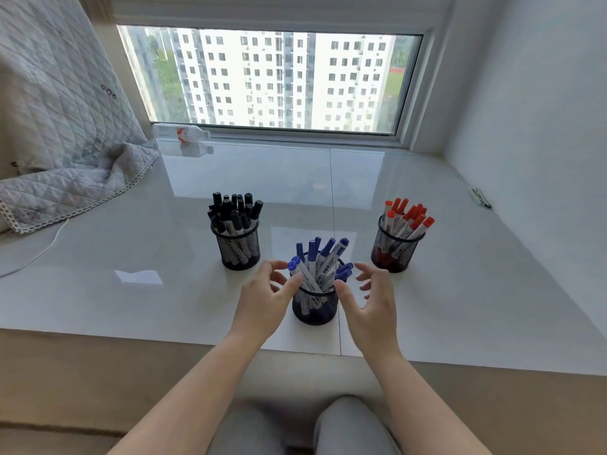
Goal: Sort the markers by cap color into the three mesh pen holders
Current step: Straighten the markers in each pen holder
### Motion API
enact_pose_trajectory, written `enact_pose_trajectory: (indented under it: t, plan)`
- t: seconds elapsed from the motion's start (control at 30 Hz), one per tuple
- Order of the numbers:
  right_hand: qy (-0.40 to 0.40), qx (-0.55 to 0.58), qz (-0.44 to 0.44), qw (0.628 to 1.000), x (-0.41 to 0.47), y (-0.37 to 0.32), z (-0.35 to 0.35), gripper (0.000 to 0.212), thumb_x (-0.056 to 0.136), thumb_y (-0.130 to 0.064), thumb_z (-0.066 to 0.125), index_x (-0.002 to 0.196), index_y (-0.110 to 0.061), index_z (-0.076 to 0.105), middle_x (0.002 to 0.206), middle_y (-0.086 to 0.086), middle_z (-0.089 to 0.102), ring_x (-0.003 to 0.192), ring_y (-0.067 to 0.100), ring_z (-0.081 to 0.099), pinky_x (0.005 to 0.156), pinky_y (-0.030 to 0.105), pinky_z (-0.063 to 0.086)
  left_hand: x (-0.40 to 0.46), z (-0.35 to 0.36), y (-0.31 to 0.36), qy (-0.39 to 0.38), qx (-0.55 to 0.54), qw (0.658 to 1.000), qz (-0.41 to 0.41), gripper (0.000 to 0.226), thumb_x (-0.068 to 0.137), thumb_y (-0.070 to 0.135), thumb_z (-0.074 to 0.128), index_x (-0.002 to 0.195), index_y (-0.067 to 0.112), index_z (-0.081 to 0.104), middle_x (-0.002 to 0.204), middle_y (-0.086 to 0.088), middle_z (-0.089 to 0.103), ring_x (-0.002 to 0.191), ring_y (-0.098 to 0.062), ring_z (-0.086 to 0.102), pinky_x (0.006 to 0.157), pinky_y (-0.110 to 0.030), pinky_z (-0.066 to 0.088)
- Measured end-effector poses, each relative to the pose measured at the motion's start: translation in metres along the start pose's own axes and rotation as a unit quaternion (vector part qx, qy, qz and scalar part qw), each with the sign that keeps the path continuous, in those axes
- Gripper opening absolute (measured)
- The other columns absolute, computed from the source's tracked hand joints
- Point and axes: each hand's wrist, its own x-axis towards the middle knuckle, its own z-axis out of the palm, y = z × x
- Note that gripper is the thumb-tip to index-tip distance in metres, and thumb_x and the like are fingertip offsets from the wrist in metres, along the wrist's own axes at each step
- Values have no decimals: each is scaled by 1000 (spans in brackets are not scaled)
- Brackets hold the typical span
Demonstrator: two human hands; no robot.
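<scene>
open hands flank holder (blue markers)

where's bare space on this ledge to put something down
Bare: between the black holder and the quilt; right of the red holder; behind all three, toward the window. Crowded: around the blue holder, flanked by the left hand and right hand.
</scene>
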Motion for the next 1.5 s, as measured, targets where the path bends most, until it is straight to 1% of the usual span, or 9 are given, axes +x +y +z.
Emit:
enact_pose_trajectory:
  t: [0.13,0.23,0.5,0.77,0.93,1.1,1.23,1.3,1.5]
  plan:
    - [10,-32,-84,996,11,-13,-6,27,79,-32,61,102,-19,57,90,-10,48,83,5,45,72,16,35,8,6,5,14,25,1000,5,22,83,47,60,89,26,58,69,10,57,60,-3,51,52,-13,37]
    - [11,-135,-185,973,26,-26,-11,28,73,-23,65,99,-12,63,92,1,56,84,16,45,75,22,37,12,9,7,15,34,999,16,16,84,40,61,84,24,60,65,9,57,59,-6,51,54,-18,39]
    - [-285,-279,-244,884,74,-57,3,32,90,-27,51,122,-27,54,109,-7,62,105,17,44,85,27,30,17,8,5,-13,21,1000,14,14,86,30,62,80,18,62,65,2,50,59,-13,44,59,-26,36]
    - [-363,-337,-223,840,83,-65,7,26,90,-29,48,111,-19,58,106,5,64,101,23,52,79,30,36,17,4,5,-51,4,998,35,14,86,33,62,76,24,64,52,12,47,49,-4,41,49,-14,32]
    - [-339,-302,-195,869,80,-65,0,24,87,-31,50,104,-16,58,92,4,64,82,22,55,67,27,38,20,1,10,-53,1,998,44,14,84,33,64,73,25,64,49,11,52,47,-2,41,47,-14,33]
    - [-254,-188,-138,939,88,-68,-11,13,87,-25,50,97,-18,52,67,-10,54,62,15,51,60,28,39,28,-8,25,-3,26,998,56,20,84,39,61,70,26,61,57,3,63,56,-9,57,59,-24,44]
    - [-167,-78,-78,980,93,-71,-20,6,87,-19,50,86,-21,44,66,-3,53,59,16,53,57,31,44,33,-16,37,52,-36,997,47,21,88,34,57,70,24,56,50,9,61,50,-5,56,62,-28,48]
    - [-120,4,-27,992,97,-72,-24,10,88,-16,49,80,-21,45,67,-1,53,60,15,51,54,22,45,35,-19,39,82,-83,993,28,23,90,30,54,71,18,54,48,9,58,45,-2,52,56,-22,45]
    - [6,258,187,948,110,-66,-41,16,88,-9,42,74,-12,50,59,2,51,51,12,43,45,19,38,36,-26,36,100,-322,933,-130,15,91,19,49,78,15,55,48,9,56,46,-6,49,52,-22,40]
